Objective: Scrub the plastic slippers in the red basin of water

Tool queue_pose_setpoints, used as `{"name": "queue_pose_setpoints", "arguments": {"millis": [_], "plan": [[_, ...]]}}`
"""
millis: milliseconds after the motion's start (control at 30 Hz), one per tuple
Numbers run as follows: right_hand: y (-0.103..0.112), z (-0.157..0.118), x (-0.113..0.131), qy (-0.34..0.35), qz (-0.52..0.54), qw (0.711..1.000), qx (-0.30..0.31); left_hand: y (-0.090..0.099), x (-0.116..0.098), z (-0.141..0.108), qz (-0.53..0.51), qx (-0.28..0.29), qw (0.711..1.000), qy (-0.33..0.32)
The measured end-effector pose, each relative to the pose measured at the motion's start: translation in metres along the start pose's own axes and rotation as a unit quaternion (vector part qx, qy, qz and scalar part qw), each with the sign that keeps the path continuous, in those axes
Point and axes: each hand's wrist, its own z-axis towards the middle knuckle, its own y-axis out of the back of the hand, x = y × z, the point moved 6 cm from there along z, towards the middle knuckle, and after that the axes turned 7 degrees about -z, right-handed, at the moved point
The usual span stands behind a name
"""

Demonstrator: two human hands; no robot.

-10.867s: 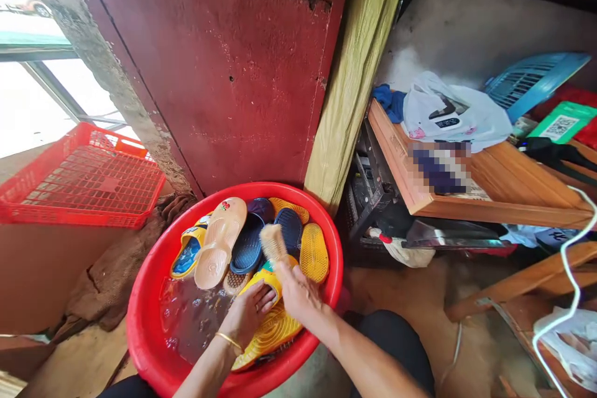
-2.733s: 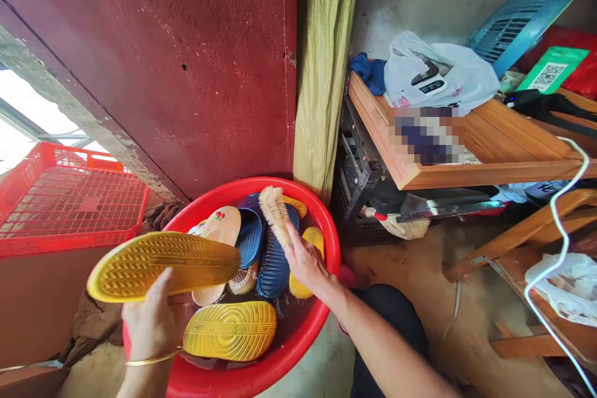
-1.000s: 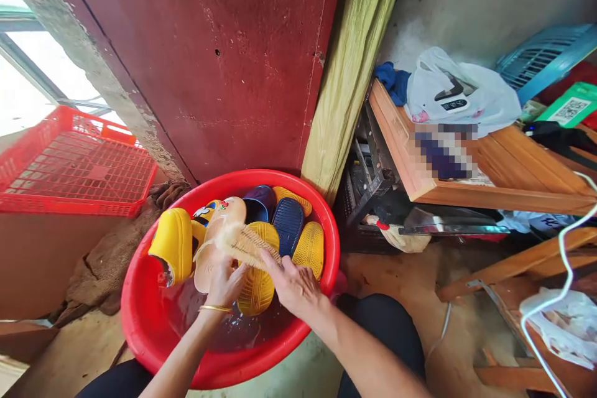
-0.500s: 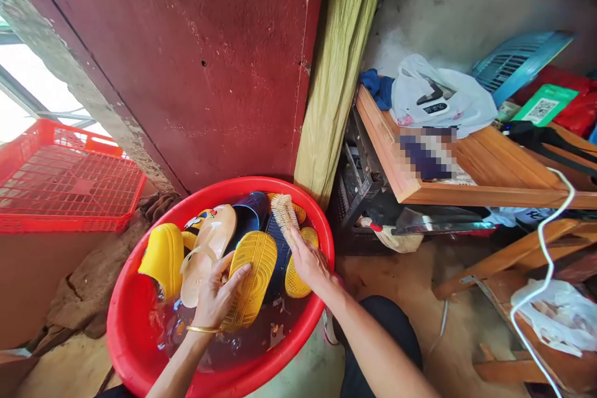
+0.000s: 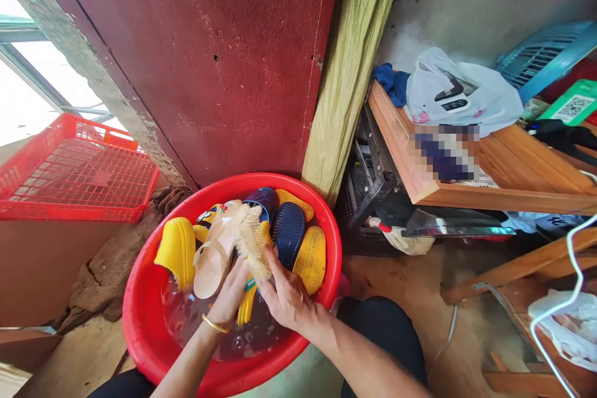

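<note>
My left hand (image 5: 233, 292) is closed on a yellow slipper (image 5: 245, 309), mostly hidden behind the hands and the brush. In my right hand (image 5: 291, 298) is a pale bristled scrub brush (image 5: 253, 242), held over the slipper with its bristles facing left. Both hands are above murky water in a red basin (image 5: 140, 317). A yellow clog (image 5: 178, 252) and a beige sandal (image 5: 209, 272) lie left of them. To the right are a dark blue slipper (image 5: 288, 228) and a yellow slipper (image 5: 310, 259), sole up. More footwear is at the back.
A red plastic crate (image 5: 93, 168) stands at the left near brown sacking (image 5: 105, 255). Behind the basin is a dark red door (image 5: 233, 74). On the right, a wooden table (image 5: 522, 155) bears a white plastic bag (image 5: 466, 93); a white cable (image 5: 576, 273) hangs there.
The brush has moved left and down, from beside the yellow slipper to over it. My left hand has turned the slipper, so its sole no longer faces me. The view has shifted slightly.
</note>
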Motion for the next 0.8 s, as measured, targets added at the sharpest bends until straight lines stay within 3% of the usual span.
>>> {"name": "queue_pose_setpoints", "arguments": {"millis": [167, 367, 533, 600, 700, 800], "plan": [[0.006, 0.015, -0.022, -0.061, -0.133, 0.987, 0.072, -0.008, -0.005, -0.010, -0.020, 0.002, 0.997, 0.073], [0.020, 0.018, -0.064, -0.169, -0.130, 0.976, 0.050, 0.004, -0.001, -0.014, -0.076, -0.030, 0.978, 0.192], [0.025, 0.012, -0.045, -0.056, -0.069, 0.996, 0.022, 0.015, -0.002, -0.017, -0.122, -0.059, 0.958, 0.252], [0.025, 0.012, -0.045, -0.048, -0.105, 0.992, 0.055, 0.020, -0.007, -0.015, -0.138, -0.057, 0.958, 0.245], [0.027, 0.014, -0.059, -0.098, -0.176, 0.974, 0.100, 0.033, -0.020, -0.008, -0.163, -0.089, 0.967, 0.176], [0.031, 0.015, -0.058, -0.125, -0.185, 0.971, 0.083, 0.036, -0.025, -0.001, -0.194, -0.098, 0.966, 0.138]]}}
